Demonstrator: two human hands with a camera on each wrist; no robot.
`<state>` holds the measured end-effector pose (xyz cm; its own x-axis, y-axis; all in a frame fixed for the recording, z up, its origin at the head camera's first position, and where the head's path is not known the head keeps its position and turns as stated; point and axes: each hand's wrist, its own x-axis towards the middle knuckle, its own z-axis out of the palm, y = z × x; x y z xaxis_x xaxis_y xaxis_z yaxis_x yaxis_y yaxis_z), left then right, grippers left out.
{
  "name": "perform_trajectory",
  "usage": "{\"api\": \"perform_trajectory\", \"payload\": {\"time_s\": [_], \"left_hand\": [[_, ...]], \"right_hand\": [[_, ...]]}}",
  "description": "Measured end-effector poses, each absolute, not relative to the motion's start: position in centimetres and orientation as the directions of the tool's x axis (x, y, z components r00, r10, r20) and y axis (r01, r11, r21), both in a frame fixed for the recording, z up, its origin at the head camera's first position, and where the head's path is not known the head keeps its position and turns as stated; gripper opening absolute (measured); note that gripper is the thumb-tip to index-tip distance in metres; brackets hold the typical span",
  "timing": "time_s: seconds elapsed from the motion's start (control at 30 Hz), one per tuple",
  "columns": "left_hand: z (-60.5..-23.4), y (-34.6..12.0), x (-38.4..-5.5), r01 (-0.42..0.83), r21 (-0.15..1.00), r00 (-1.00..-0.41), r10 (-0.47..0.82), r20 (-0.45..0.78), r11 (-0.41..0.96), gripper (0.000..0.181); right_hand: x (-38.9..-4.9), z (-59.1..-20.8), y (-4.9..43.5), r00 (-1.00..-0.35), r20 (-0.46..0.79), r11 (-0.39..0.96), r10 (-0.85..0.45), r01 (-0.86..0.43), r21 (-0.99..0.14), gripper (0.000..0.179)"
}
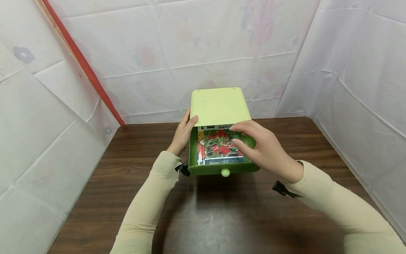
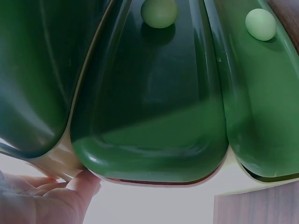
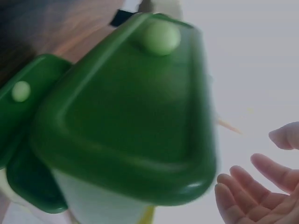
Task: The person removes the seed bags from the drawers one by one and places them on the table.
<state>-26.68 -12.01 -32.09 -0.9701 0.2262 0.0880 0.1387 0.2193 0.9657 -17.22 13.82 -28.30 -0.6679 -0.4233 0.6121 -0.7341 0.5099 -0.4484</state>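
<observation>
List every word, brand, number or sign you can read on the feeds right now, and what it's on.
"Beishu": on the dark band along the bottom of the flower packet, inside the open drawer.
"重瓣凤仙", as best I can read it: along the packet's top; the rest disappears at the right hand.
Too small to read: the fine print beside "Beishu".
No readable text in either wrist view.

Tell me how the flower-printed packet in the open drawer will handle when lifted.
The flower-printed packet looks flat and thin, so probably light and bendable. Its far end seems tucked under the cabinet top, so it may catch.
</observation>
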Motion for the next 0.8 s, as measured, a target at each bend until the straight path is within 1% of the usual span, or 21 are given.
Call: {"api": "perform_trajectory", "payload": {"time_s": [0.17,0.27,0.37,0.5,0.63,0.8], "left_hand": [[-32.3,-12.1,-26.9,0.133,0.970,-0.969,0.231,0.084,0.204,0.071],[-32.3,-12.1,-26.9,0.122,0.971,-0.971,0.229,0.073,0.208,0.071],[-32.3,-12.1,-26.8,0.116,0.970,-0.972,0.224,0.067,0.215,0.071],[-32.1,-12.1,-26.7,0.112,0.969,-0.974,0.217,0.064,0.218,0.070],[-32.1,-12.1,-26.7,0.112,0.969,-0.975,0.213,0.064,0.220,0.070],[-33.7,-12.4,-27.9,0.114,0.969,-0.976,0.206,0.068,0.219,0.071]], "right_hand": [[-19.1,-29.1,13.4,-0.731,0.489,0.587,-0.476,-0.678,-0.443,0.039],[-19.9,-29.4,13.1,-0.760,0.407,0.636,-0.508,-0.649,-0.418,0.045],[-20.5,-29.6,12.8,-0.788,0.297,0.685,-0.538,-0.615,-0.391,0.053],[-21.0,-29.8,12.4,-0.818,0.164,0.750,-0.551,-0.572,-0.333,0.063],[-21.3,-30.0,11.9,-0.840,0.100,0.803,-0.533,-0.540,-0.254,0.069],[-21.6,-30.4,11.5,-0.861,0.059,0.851,-0.504,-0.508,-0.136,0.078]]}}
